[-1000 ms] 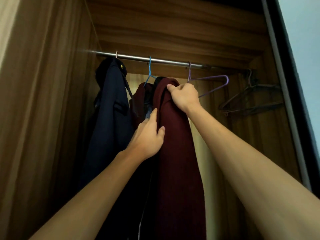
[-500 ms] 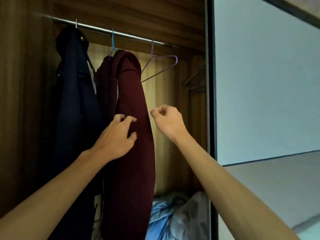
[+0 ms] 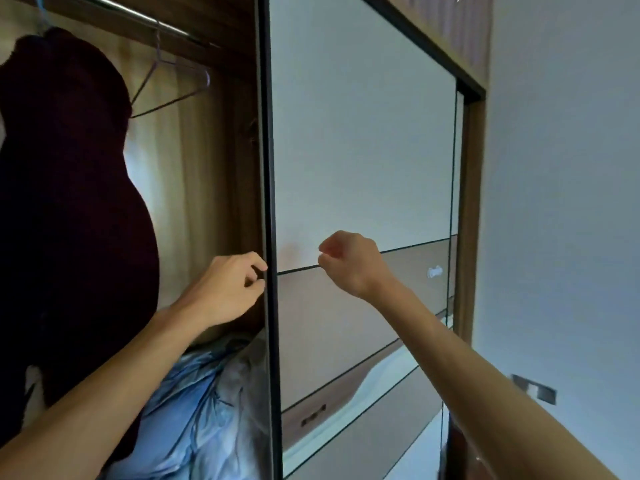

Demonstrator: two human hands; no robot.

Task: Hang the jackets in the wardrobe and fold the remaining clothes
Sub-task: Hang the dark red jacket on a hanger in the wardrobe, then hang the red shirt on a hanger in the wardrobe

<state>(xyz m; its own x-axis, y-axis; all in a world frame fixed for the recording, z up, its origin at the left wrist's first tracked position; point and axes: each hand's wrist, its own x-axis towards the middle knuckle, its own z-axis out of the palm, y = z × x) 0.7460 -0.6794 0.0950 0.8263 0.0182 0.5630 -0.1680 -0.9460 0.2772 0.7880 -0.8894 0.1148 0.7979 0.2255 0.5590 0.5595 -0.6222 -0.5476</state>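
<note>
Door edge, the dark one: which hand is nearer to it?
Left. The left hand has its fingertips right at the door edge; whether they touch it is unclear. The right hand is apart from it, in front of the door panel.

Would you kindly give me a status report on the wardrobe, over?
Left hand curled at sliding door edge, grip unclear. Right hand curled, empty. Maroon jacket hanging on rail. Blue cloth bundle low beside door edge.
</note>
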